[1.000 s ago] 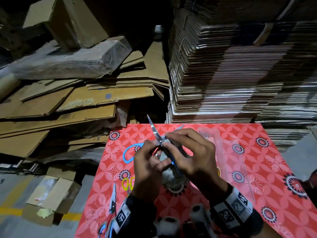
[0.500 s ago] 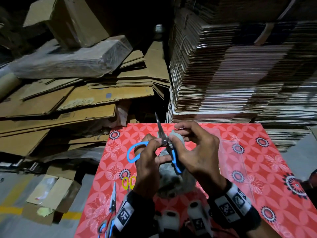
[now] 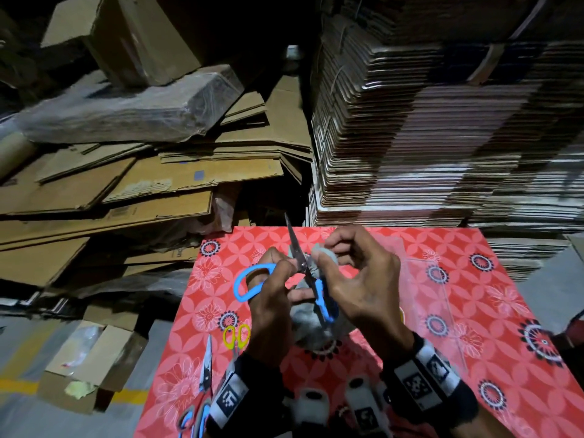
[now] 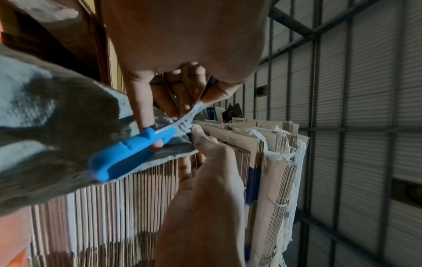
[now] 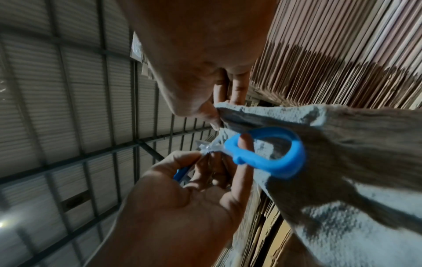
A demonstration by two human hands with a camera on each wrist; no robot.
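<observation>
Blue-handled scissors (image 3: 294,241) are held above the red table, blade tip up and handles spread wide. My left hand (image 3: 284,267) grips them near the pivot; one handle loop (image 3: 249,282) sticks out to its left. In the left wrist view my left hand (image 4: 182,108) pinches the metal by the blue handle (image 4: 128,153). My right hand (image 3: 322,248) pinches a fold of grey cloth (image 3: 309,314) against the pivot, and the rest hangs down. In the right wrist view my right hand (image 5: 214,119) nips the cloth (image 5: 331,207) beside the loop (image 5: 269,150).
The table has a red flowered cover (image 3: 458,311). Small yellow-handled scissors (image 3: 235,336) and another pair (image 3: 205,371) lie at its near left. A clear plastic sheet (image 3: 426,279) lies at the right. Stacked flat cartons (image 3: 442,137) rise behind, and loose cardboard (image 3: 126,184) is piled at the left.
The scissors' handles have swung wide apart and the blade has turned more upright. My right hand has brought the cloth up to the pivot.
</observation>
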